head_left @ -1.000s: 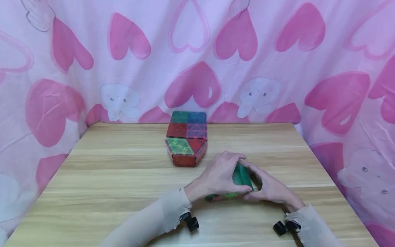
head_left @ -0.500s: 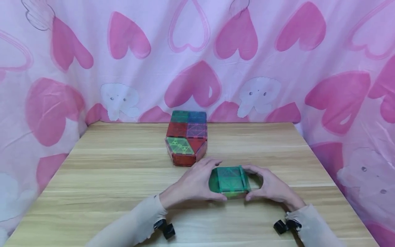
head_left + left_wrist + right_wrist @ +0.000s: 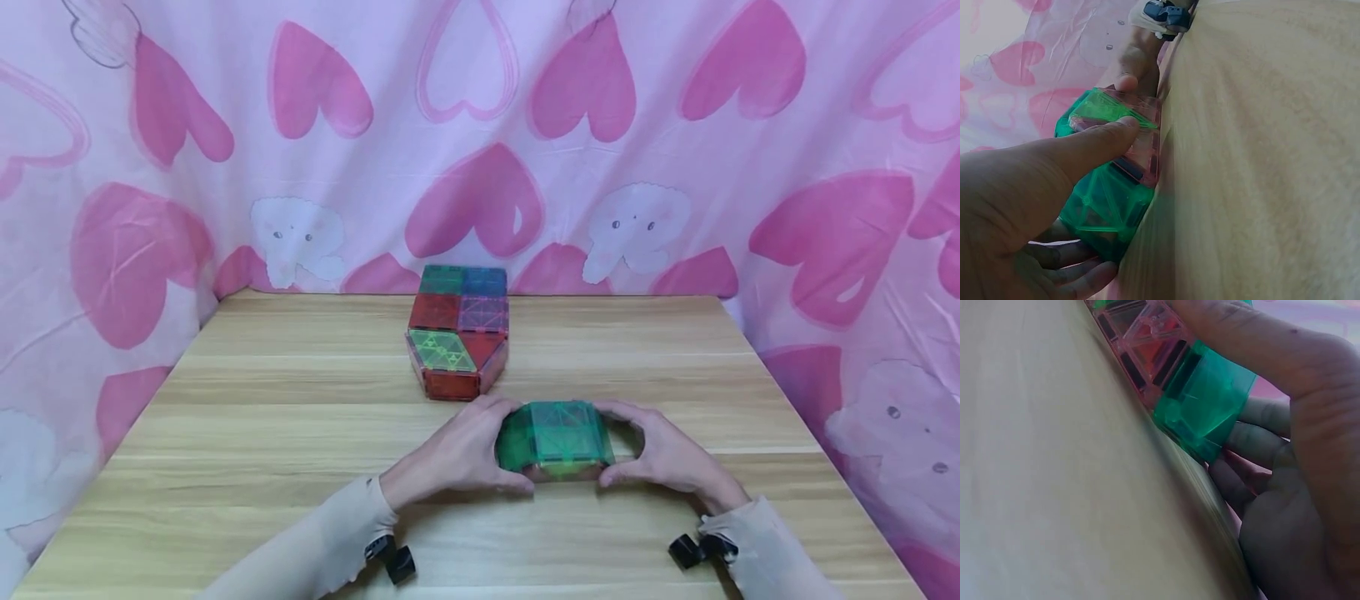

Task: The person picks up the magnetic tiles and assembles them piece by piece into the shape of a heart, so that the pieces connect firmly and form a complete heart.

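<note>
A small hollow block of translucent magnetic tiles (image 3: 570,432) rests on the wooden table in front of me. Its top and ends are green, and its near side shows pink and lime-green tiles. My left hand (image 3: 456,450) grips the left end, thumb along the near side and fingers behind. At the right end, my right hand (image 3: 663,450) holds the block the same way, with a gap between palm and tiles. In the left wrist view, my thumb (image 3: 1107,140) presses the pink and lime side. The right wrist view shows a green end tile (image 3: 1210,394) between thumb and fingers.
Farther back stands a larger magnetic-tile structure (image 3: 457,312), with green, blue, red, purple and lime tiles on top. Behind the table (image 3: 300,417) hangs a pink curtain (image 3: 360,167) printed with hearts. A black wrist camera (image 3: 390,560) sits on the left sleeve.
My left hand has slid left from the block's top to its left end, uncovering the green top. The green tile that stood up at the right end now slopes down there. The right hand stays put.
</note>
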Available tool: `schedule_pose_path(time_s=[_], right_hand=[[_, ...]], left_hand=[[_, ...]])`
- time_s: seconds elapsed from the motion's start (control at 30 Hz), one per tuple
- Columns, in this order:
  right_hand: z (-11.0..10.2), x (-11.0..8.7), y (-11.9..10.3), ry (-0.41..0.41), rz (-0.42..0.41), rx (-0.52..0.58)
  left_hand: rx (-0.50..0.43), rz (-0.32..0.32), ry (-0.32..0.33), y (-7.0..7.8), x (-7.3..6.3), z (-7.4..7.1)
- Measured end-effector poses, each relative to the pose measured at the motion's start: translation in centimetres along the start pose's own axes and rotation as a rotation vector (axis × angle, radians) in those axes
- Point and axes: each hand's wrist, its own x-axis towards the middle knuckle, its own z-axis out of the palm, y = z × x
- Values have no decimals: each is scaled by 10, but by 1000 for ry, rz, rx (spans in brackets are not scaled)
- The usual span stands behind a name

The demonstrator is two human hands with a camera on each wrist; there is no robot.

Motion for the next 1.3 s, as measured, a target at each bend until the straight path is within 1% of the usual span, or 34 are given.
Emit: schedule_pose_path(time_s=[0.13,0.27,0.33,0.4,0.43,0.5,0.6,0.67,0.77,0.83,0.9,0.97,1.0,1.03,1.07,1.1,1.13,1.17,1.23,1.3], right_hand=[[0,2,-1,-7,-30,21],[1,5,0,-17,-89,115],[1,5,0,-18,-104,166],[0,6,1,-21,-112,211],[1,5,0,-23,-108,227],[1,5,0,-24,-104,225],[3,4,-1,-18,-99,192],[5,3,-2,-7,-82,170],[6,2,-1,10,-33,188],[6,2,1,17,-13,217],[5,3,3,21,-6,249],[3,4,5,25,1,267],[1,4,6,25,3,273],[-1,5,8,25,4,285],[-3,5,10,28,3,293],[-6,6,13,31,2,300],[-8,6,15,34,5,308],[-11,7,18,42,6,310],[-15,9,25,74,3,326],[-17,11,29,136,19,322]], left_hand=[[-15,-8,26,0,-1,1],[-97,-21,70,2,-2,3],[-147,-35,90,4,-2,3],[-176,-39,112,7,-1,4],[-180,-41,124,8,-1,4],[-187,-41,146,11,0,6],[-156,-17,176,13,2,11],[-127,-1,182,14,3,14],[-82,38,182,16,3,16],[-71,80,194,18,3,11],[-66,153,243,18,3,-1],[-82,244,347,14,6,-20],[-89,274,405,11,6,-32],[-91,290,460,5,8,-44],[-98,287,510,-3,9,-55],[-112,266,552,-12,9,-67],[-123,223,587,-24,9,-77],[-130,159,604,-36,9,-86],[-159,31,608,-63,7,-100],[-214,-68,600,-90,4,-107]])
